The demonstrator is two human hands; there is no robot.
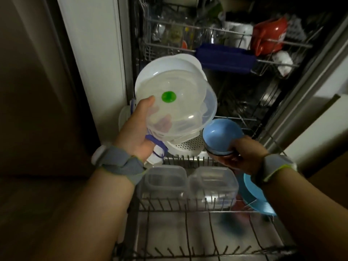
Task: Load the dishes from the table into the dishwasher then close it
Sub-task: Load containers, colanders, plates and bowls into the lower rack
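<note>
Holding a stack of clear lids (175,102) over the lower rack (188,210), the left hand (138,129) had its thumb on top near the one green knob (169,96) and its fingers curled beneath. The right hand (243,153) gripped one blue bowl (222,136) from below, fingers wrapped round its rim, near the rack's right side. Two clear tubs (188,185) sat side by side at the rack's middle, and one blue plate (254,196) leaned at its right edge. A red mug (269,34) lay in the upper rack (226,34).

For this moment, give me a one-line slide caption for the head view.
Left hand holds stacked clear plastic containers, right hand a blue bowl, above the open dishwasher's lower rack.
</note>
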